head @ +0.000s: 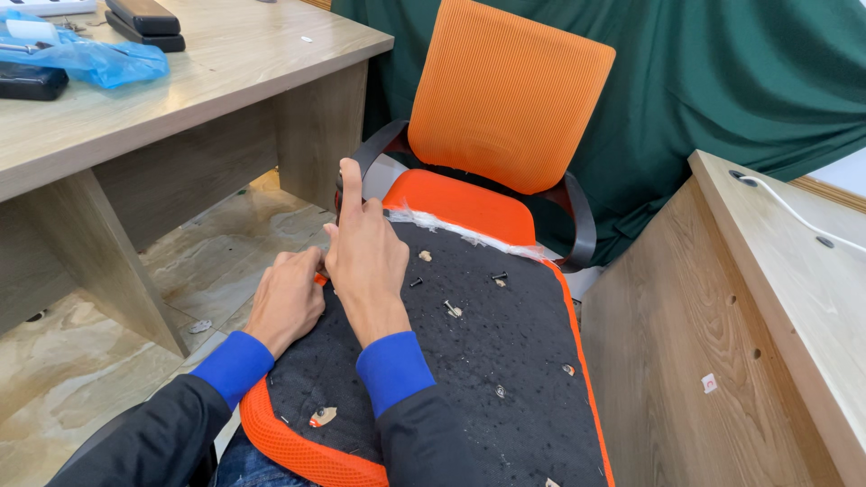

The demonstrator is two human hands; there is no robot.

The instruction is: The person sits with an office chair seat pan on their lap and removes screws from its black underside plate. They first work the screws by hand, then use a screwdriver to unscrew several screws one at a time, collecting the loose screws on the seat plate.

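An upturned chair seat (505, 361) lies across my lap, its black fabric underside facing up, edged in orange mesh. My left hand (287, 299) grips the seat's left edge with curled fingers. Resting on the black underside, my right hand (365, 252) has its index finger pointing up and touches a black armrest bracket (347, 176) at the seat's far left corner. Loose black bolts (499, 276) and a screw (452, 309) lie on the underside, right of my right hand. Whether the right hand holds something small is hidden.
An orange mesh office chair (505, 90) stands right behind the seat, before a green curtain (722, 81). A wooden desk (180, 81) with a blue plastic bag (90, 59) and black cases is at left. Another wooden desk (722, 343) stands close at right.
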